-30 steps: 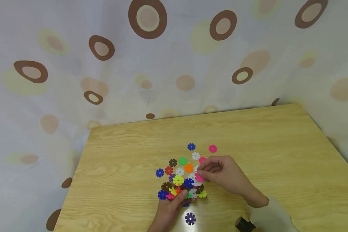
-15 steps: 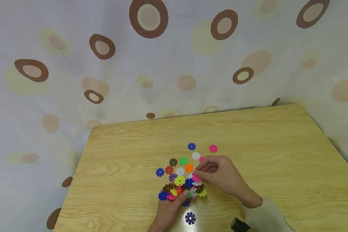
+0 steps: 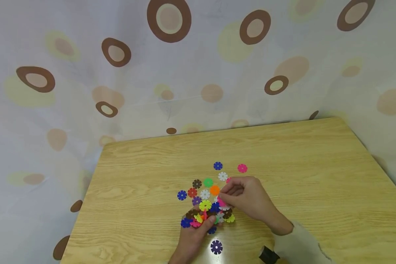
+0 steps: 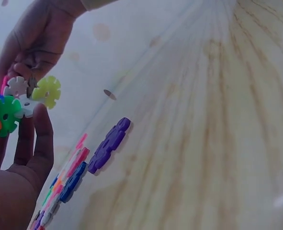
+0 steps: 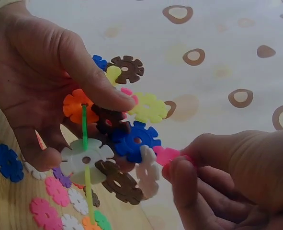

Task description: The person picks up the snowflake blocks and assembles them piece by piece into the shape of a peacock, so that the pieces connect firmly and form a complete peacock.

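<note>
My left hand grips a cluster of interlocked plastic snowflake discs, thumb on top, raised above the table. In the right wrist view its blue disc, orange disc, white disc and brown disc slot into one another at angles. My right hand pinches a pink snowflake disc between thumb and forefinger. This pink disc meets the cluster's edge beside the blue disc and a pale disc; whether it is slotted in I cannot tell. In the left wrist view a green disc shows.
Loose discs lie flat behind the hands, among them a blue one, a pink one and an orange one. A dark purple disc lies near the front of the wooden table. A patterned cloth hangs behind.
My right hand has shifted slightly left, bringing the pink disc closer against the cluster. The left hand has stayed nearly still, and the loose discs lie as before.
</note>
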### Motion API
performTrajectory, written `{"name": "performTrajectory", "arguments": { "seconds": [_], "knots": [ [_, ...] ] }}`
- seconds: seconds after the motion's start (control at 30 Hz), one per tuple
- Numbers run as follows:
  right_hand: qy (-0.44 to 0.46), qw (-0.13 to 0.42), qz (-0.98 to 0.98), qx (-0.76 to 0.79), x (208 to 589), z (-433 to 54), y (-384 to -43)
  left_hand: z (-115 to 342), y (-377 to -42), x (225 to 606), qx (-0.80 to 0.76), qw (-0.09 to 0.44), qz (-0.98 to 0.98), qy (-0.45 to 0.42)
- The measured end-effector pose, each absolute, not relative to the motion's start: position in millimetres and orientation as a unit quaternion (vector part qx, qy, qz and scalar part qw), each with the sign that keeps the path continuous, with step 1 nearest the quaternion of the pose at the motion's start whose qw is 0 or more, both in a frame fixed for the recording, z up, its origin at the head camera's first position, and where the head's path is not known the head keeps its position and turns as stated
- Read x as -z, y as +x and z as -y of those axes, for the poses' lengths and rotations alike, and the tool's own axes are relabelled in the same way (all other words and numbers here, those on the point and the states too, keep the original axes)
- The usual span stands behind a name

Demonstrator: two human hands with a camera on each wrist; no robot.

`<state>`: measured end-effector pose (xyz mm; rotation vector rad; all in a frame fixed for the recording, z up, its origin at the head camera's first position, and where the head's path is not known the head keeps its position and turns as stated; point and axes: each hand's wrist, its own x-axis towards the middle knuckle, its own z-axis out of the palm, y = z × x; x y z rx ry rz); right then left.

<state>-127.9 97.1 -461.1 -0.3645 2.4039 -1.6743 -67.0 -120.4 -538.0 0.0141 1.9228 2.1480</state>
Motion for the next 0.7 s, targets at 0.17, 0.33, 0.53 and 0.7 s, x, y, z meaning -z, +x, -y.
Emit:
{"name": "performTrajectory", "arguments": {
  "seconds": [0.17, 0.33, 0.53, 0.7],
  "knots": [
    [-0.135, 0.141, -0.791, 0.581, 462, -103, -129, 123, -65, 535, -0.734, 0.124, -0.668, 0.005],
    [-0.163, 0.169, -0.758, 0.609, 471, -109, -131, 127, -64, 536, -0.789, 0.153, -0.595, 0.020],
    [-0.176, 0.177, -0.717, 0.651, 484, -109, -136, 129, -65, 541, -0.842, 0.171, -0.508, 0.055],
    [-0.166, 0.173, -0.697, 0.676, 491, -104, -136, 129, -66, 542, -0.852, 0.171, -0.492, 0.061]
  ]
}}
